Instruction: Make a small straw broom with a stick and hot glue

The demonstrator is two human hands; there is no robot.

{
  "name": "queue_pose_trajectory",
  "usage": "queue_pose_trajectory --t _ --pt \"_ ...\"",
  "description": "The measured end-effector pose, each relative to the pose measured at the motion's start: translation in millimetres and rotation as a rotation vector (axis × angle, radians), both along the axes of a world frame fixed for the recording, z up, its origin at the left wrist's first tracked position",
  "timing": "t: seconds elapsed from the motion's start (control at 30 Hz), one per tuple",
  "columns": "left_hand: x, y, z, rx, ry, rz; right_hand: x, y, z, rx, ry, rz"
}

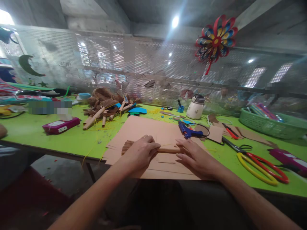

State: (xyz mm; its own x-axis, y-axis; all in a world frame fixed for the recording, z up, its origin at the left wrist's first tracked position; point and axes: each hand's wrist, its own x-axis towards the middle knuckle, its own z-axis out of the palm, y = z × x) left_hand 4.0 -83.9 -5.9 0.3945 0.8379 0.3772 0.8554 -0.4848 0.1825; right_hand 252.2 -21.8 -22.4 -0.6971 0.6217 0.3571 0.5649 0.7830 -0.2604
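- One dark crescent cutout (pixel 30 66) hangs at far left against a perforated mesh panel (pixel 134 60).
- One boxy purple-and-white pack (pixel 59 126), a soft white tissue rising from its top, sits on the left of the bright green bench (pixel 72 145).
- Farther back, a heap of brown paper bundles (pixel 99 115), smooth rolled stems with coarse fringed ends, overlaps too much to count.
- At the near center, the left hand (pixel 143 152) pinches one slim brown paper roll (pixel 169 149) between thumb and fingers, above flat brown sheets (pixel 139 127); pleated fringe (pixel 127 147) shows left of the hand.
- One blue plastic glue gun (pixel 188 130) lies beyond the roll.
- The right hand (pixel 195 156) sets thumb and fingers apart around the roll's right end; whether that grip presses tight cannot be told.
- One rounded white jar (pixel 195 110) with a dark lid stands far right of center, beneath one flower ornament (pixel 216 41) of looped petals.
- At right, one pair of scissors (pixel 251 161) shows two handle loops, yellow and red.
- One green plastic basket (pixel 271 127) with openwork walls holds striped packets at far right.
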Motion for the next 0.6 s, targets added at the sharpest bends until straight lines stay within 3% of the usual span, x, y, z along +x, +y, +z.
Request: queue_pose_trajectory --t 0.23,0.47,0.6 --pt "0.0 0.6 1.6 -0.011 0.034 0.013 26.5 -6.6 -13.6 0.078 0.112 0.009" --pt "0.1 -0.6 6.3 -0.06 -0.028 0.012 28.9 -2.8 -3.5 0.199 0.029 -0.003" --pt "-0.2 0.2 5.7 -0.058 -0.021 0.008 31.9 0.8 5.0 0.015 0.034 -0.033"
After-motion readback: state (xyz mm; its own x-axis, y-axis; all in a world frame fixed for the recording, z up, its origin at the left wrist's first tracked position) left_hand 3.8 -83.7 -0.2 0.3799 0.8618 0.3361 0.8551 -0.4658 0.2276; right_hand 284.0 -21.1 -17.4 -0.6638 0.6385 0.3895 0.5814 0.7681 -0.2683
